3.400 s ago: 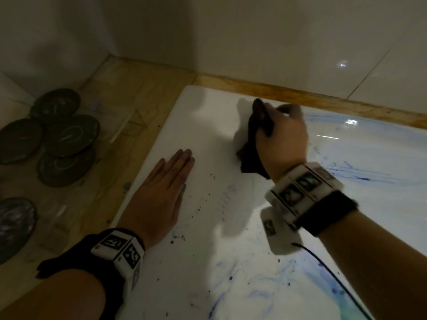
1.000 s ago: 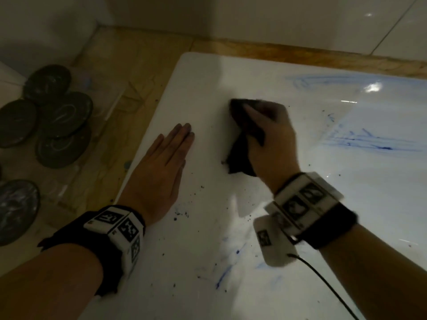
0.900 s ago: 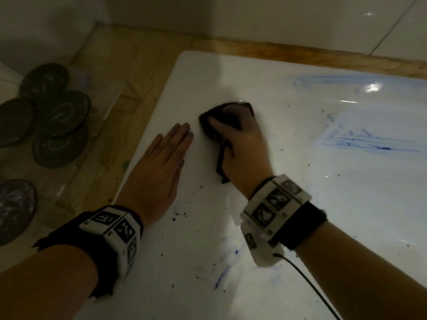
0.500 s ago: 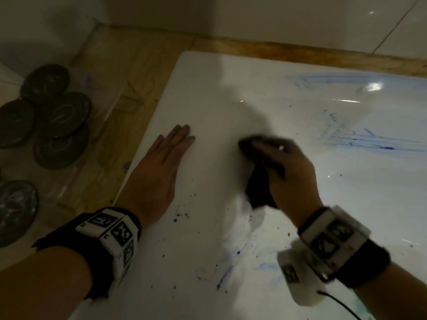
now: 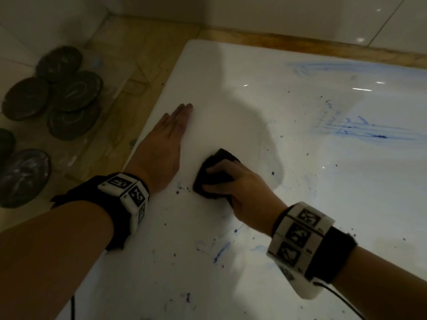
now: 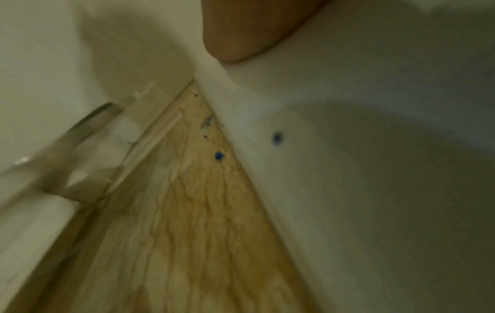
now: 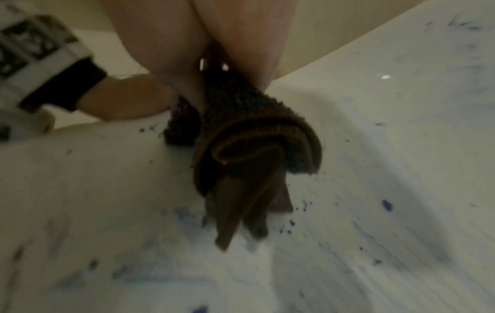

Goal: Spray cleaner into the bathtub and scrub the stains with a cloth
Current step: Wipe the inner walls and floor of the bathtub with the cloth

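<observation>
My right hand (image 5: 221,179) grips a dark bunched cloth (image 5: 213,167) and presses it on the white bathtub (image 5: 231,72) surface, close beside my left wrist. In the right wrist view the folded cloth (image 7: 251,152) hangs out below the palm. My left hand (image 5: 166,137) lies flat, fingers straight, on the tub's left rim. Blue stains (image 5: 369,132) streak the tub at the right, and blue smears (image 5: 221,250) with dark specks lie near my right wrist. Only the heel of my left hand (image 6: 249,31) shows in the left wrist view. No spray bottle is in view.
A tan stone ledge (image 5: 129,72) runs along the tub's left and far sides. Several dark round stones (image 5: 67,98) lie on the floor at the left. Pale tiled walls (image 5: 300,17) rise behind the tub.
My right hand has swept the cloth across the tub, out to the right and now back toward me and left, close to my left wrist. The left hand stays flat on the rim.
</observation>
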A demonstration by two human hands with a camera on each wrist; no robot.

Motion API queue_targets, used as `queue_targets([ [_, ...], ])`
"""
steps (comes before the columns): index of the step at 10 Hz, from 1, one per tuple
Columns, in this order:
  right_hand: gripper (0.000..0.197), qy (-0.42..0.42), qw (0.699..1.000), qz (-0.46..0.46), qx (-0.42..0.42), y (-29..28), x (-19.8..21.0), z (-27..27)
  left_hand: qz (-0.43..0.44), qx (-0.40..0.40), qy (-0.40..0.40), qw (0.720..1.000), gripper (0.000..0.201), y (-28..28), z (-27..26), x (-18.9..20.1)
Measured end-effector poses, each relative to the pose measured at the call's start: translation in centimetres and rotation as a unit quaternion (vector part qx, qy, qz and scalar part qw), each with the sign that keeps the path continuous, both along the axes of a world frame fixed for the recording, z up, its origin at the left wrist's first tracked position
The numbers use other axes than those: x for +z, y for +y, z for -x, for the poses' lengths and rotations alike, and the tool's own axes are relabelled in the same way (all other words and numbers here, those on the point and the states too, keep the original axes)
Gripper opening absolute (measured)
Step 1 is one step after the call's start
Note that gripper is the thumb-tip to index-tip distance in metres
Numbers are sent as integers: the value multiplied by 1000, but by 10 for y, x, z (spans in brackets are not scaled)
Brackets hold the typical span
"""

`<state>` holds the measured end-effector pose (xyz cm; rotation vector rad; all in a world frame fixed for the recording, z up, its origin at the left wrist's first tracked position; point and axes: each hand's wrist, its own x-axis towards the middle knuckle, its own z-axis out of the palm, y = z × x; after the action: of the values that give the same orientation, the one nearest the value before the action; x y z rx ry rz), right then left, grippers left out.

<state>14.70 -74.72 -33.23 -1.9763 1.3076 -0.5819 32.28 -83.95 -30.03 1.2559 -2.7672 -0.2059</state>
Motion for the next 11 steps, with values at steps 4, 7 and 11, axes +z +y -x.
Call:
queue_targets([
  [4,48,-1,987,-1,-160,-21,33,-35,-188,105,-25,976,61,-2,-25,51],
  [7,43,-60,991,-40,-112,29,22,-36,-78,-91,-108,987,84,74,-37,27],
  [11,13,-192,924,-120,-308,56,16,-2,-54,-154,-33,986,26,75,8,21],
])
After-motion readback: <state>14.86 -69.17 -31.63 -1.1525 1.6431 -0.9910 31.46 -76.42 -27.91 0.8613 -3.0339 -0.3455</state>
